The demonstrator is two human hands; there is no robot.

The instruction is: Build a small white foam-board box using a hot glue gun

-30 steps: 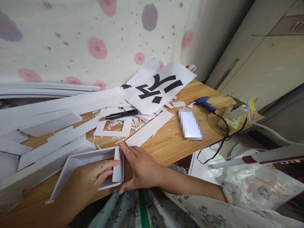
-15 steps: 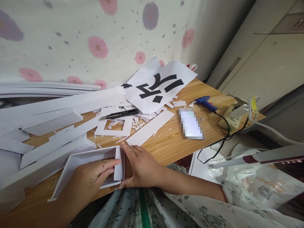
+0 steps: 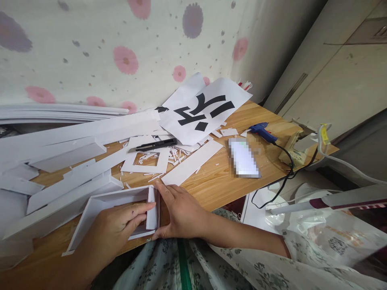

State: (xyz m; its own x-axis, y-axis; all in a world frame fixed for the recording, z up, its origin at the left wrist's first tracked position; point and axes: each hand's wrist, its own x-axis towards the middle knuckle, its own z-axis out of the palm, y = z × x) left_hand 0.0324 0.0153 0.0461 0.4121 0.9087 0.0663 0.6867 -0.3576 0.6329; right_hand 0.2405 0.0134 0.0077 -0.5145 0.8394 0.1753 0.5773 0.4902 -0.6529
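Observation:
A white foam-board box frame [image 3: 113, 194] lies at the table's front edge, with a narrow white strip [image 3: 151, 207] standing inside its right end. My left hand [image 3: 121, 225] reaches into the frame, its fingers pressed against that strip. Around the outside of the right end, my right hand [image 3: 181, 209] is braced, its thumb at the near corner and index finger at the far corner. Beyond the frame, a black utility knife [image 3: 154, 145] rests on a white piece with a square cutout [image 3: 128, 163] and scraps.
Long white boards [image 3: 54, 193] crowd the left. Paper with black characters [image 3: 211, 108] lies at the back. A blurred phone [image 3: 244, 158], a blue glue gun [image 3: 262, 131] and its black cord [image 3: 288, 155] are to the right on the wooden table [image 3: 217, 181].

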